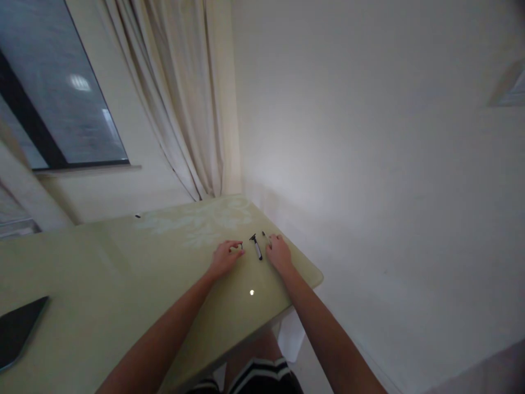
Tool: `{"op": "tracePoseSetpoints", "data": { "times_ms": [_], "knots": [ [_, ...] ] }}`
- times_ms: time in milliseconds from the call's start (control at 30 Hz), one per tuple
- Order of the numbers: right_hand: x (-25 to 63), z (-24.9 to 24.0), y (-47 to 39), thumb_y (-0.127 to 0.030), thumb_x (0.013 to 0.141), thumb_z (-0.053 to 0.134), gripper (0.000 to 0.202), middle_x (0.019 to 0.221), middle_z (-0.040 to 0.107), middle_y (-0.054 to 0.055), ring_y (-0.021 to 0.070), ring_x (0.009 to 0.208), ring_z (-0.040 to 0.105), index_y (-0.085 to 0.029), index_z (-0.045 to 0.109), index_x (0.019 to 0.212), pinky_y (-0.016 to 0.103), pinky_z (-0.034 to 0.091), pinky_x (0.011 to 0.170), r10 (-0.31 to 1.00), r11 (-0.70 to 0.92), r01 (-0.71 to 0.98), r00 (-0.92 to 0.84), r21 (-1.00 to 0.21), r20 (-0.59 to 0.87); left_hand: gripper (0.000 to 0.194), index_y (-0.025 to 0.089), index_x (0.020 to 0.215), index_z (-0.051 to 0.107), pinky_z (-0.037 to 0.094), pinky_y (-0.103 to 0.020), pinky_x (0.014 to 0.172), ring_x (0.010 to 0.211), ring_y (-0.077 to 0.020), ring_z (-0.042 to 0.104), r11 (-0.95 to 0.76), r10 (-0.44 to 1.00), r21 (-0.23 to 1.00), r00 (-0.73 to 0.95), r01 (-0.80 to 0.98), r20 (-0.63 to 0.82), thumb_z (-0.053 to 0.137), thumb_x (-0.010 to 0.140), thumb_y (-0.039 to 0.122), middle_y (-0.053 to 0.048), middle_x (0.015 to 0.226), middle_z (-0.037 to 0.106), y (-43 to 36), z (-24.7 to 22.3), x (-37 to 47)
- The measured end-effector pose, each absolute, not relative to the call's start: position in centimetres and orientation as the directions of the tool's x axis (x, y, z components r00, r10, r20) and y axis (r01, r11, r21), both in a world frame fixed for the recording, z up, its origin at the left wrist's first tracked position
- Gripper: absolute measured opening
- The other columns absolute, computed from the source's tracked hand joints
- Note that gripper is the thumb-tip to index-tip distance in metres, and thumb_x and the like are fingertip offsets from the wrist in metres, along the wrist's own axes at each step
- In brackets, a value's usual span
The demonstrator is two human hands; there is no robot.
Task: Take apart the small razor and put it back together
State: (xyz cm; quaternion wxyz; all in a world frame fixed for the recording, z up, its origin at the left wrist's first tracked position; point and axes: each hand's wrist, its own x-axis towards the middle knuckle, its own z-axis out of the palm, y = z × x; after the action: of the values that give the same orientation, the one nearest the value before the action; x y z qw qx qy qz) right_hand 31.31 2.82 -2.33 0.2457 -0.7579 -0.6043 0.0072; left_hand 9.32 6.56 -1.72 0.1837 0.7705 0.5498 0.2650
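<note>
A razor with a dark head and a grey and black handle (257, 249) lies on the pale green table (123, 273), between my two hands. My left hand (226, 257) is left of it, thumb and fingers closed around a small dark item (241, 246) too small to name. To the right of the razor, my right hand (279, 253) rests on the table with its fingers bent around the lower part of a thin light stick with a dark tip (264, 234), perhaps a brush.
A dark flat panel (20, 328) lies at the table's left. One small dark object (138, 216) sits by the far edge. Curtains (180, 98) hang behind the table, and a white wall (369, 164) runs along its right side.
</note>
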Motion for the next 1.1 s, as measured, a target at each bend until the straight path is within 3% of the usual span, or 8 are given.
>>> {"op": "tracePoseSetpoints", "data": {
  "times_ms": [133, 267, 500, 733, 867, 967, 1100],
  "knots": [
    [30.8, -1.8, 2.5, -0.041, 0.102, 0.053, 0.031, 0.119, 0.065, 0.015, 0.0271, 0.111, 0.059, -0.02, 0.066, 0.12, 0.035, 0.044, 0.094, 0.901, -0.023, 0.946, 0.159, -0.323, 0.403, 0.04, 0.025, 0.12, 0.075, 0.04, -0.047, 0.102, 0.119, -0.0326, 0.06, -0.281, 0.958, 0.503, 0.205, 0.817, 0.201, 0.066, 0.088, 0.046, -0.012, 0.124, 0.07, 6.7, -2.2, 10.9],
    [30.2, -1.7, 2.2, -0.056, 0.096, 0.058, 0.04, 0.124, 0.063, 0.017, 0.0317, 0.119, 0.052, -0.019, 0.07, 0.105, 0.042, 0.038, 0.101, 0.904, 0.121, 0.978, -0.039, -0.168, 0.426, 0.043, 0.026, 0.124, 0.072, 0.038, -0.045, 0.104, 0.123, -0.0317, 0.057, -0.293, 0.952, 0.451, 0.216, 0.843, 0.216, 0.064, 0.089, 0.05, -0.013, 0.129, 0.068, 6.3, -2.8, 10.4],
    [29.9, -1.7, 2.4, -0.041, 0.096, 0.059, 0.028, 0.117, 0.067, 0.016, 0.0295, 0.115, 0.054, -0.017, 0.073, 0.099, 0.039, 0.038, 0.097, 0.916, 0.187, 0.98, -0.148, -0.07, 0.374, 0.036, 0.027, 0.117, 0.075, 0.039, -0.042, 0.102, 0.118, -0.0292, 0.06, -0.303, 0.947, 0.445, 0.213, 0.843, 0.242, 0.064, 0.091, 0.048, -0.011, 0.123, 0.069, 6.5, -2.8, 10.3],
    [30.2, -1.4, 2.6, -0.052, 0.095, 0.059, 0.038, 0.113, 0.067, 0.016, 0.0293, 0.113, 0.055, -0.016, 0.074, 0.096, 0.039, 0.038, 0.095, 0.905, 0.186, 0.982, -0.158, -0.033, 0.395, 0.035, 0.025, 0.11, 0.078, 0.041, -0.045, 0.102, 0.12, -0.0316, 0.06, -0.333, 0.937, 0.501, 0.222, 0.799, 0.269, 0.071, 0.084, 0.048, -0.011, 0.12, 0.07, 6.5, -3.0, 10.7],
    [30.2, -1.5, 2.7, -0.046, 0.094, 0.06, 0.033, 0.11, 0.068, 0.015, 0.0283, 0.111, 0.056, -0.017, 0.074, 0.092, 0.038, 0.039, 0.093, 0.911, 0.206, 0.978, -0.194, 0.004, 0.365, 0.036, 0.021, 0.108, 0.078, 0.05, -0.037, 0.091, 0.101, -0.0252, 0.069, -0.34, 0.938, 0.572, 0.225, 0.747, 0.264, 0.067, 0.087, 0.048, -0.011, 0.114, 0.072, 7.0, -3.0, 10.2],
    [30.3, -1.6, 2.8, -0.041, 0.094, 0.059, 0.029, 0.107, 0.069, 0.014, 0.0277, 0.109, 0.057, -0.017, 0.074, 0.089, 0.038, 0.039, 0.093, 0.91, 0.215, 0.976, -0.211, 0.031, 0.357, 0.039, 0.021, 0.107, 0.078, 0.054, -0.03, 0.08, 0.087, -0.0206, 0.07, -0.36, 0.933, 0.607, 0.256, 0.709, 0.254, 0.067, 0.085, 0.05, -0.008, 0.105, 0.075, 7.3, -2.5, 7.3],
    [30.6, -1.2, 2.7, -0.036, 0.096, 0.055, 0.028, 0.111, 0.069, 0.017, 0.0295, 0.113, 0.055, -0.015, 0.074, 0.099, 0.041, 0.036, 0.098, 0.893, 0.236, 0.966, -0.258, 0.106, 0.368, 0.038, 0.021, 0.104, 0.078, 0.053, -0.034, 0.084, 0.091, -0.0242, 0.069, -0.32, 0.944, 0.583, 0.197, 0.747, 0.266, 0.066, 0.082, 0.049, -0.01, 0.106, 0.075, 6.6, -1.6, -1.1]
  ]
}}
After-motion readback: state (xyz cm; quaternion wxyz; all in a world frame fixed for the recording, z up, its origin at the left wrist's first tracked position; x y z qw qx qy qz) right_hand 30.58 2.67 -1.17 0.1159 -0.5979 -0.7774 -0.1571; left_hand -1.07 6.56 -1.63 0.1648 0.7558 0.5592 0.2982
